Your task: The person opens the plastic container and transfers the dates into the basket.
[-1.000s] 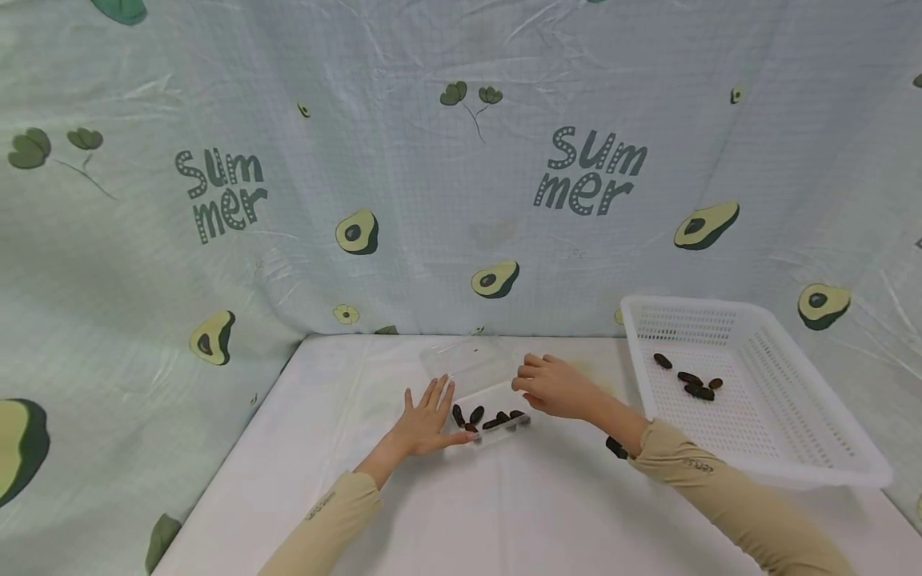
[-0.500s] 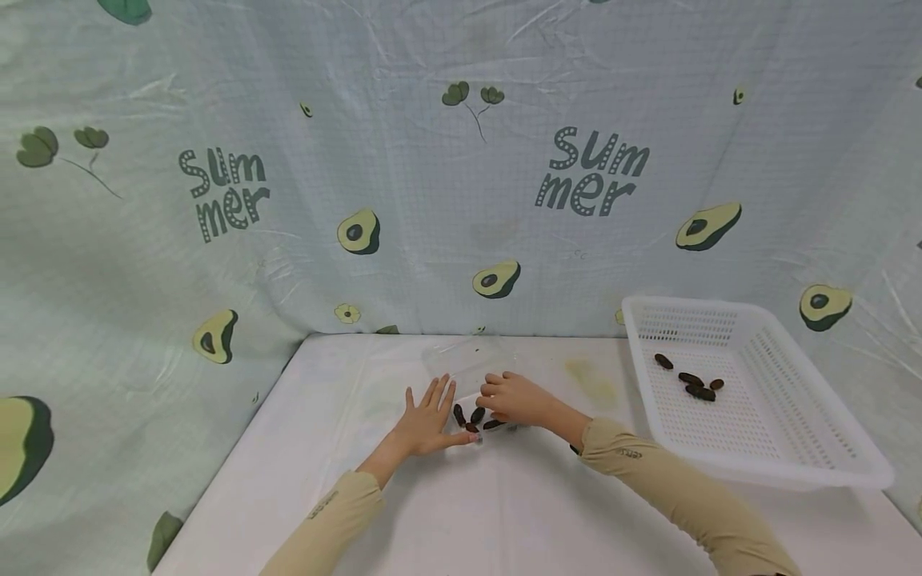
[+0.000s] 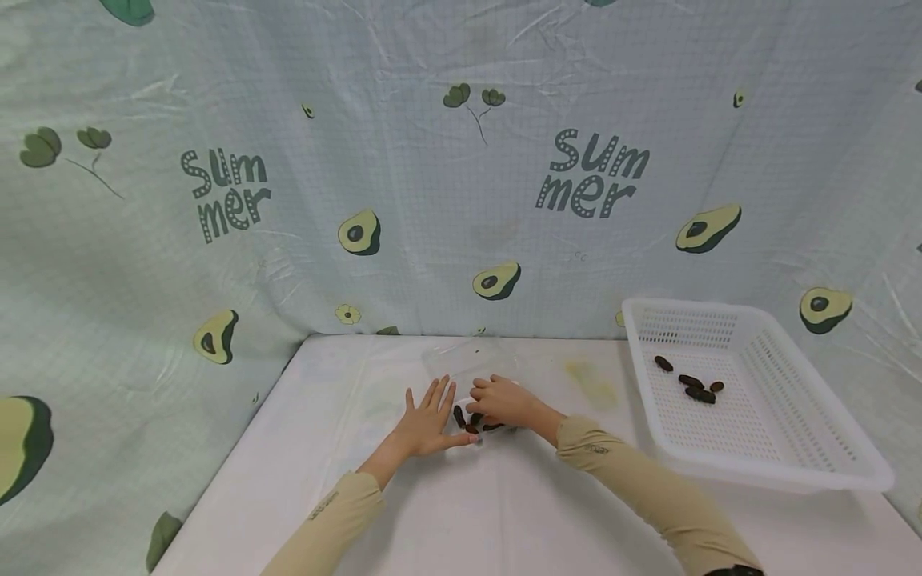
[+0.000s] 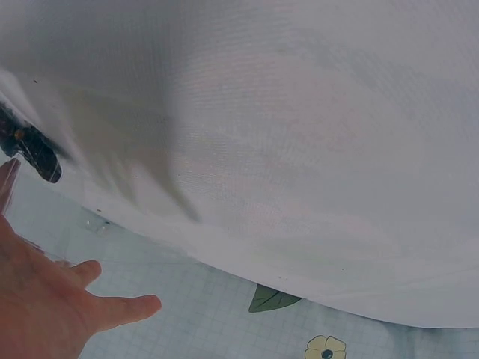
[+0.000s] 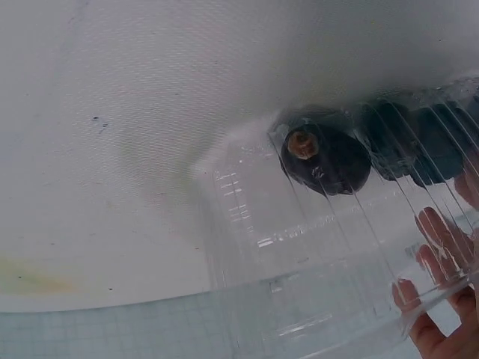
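- Centrally, a clear plastic clamshell box (image 3: 481, 384) sat near the middle of the white table (image 3: 461, 512), its lid standing open toward the far side, so the dark dates (image 3: 475, 419) inside it lay exposed to both hands.
- Seen through the ribbed clear wall in the right wrist view, one date (image 5: 326, 158) rested on the box floor with its paler stem end showing.
- The right hand (image 3: 502, 400) reached over the box with its fingers curled down among the dates; whether it pinched one could not be told.
- The left hand (image 3: 426, 422) lay flat on the table just left of the box, fingers spread and straight, thumb touching the near-left corner, seemingly to steady it.
- Well to the right stood a white perforated plastic basket (image 3: 785, 472) with a few more dates (image 3: 690, 381) on its floor.
- A pale yellowish stain (image 3: 592, 382) marked the table between box and basket.
- Behind hung an avocado-print cloth (image 3: 288, 200) reading "Summer".
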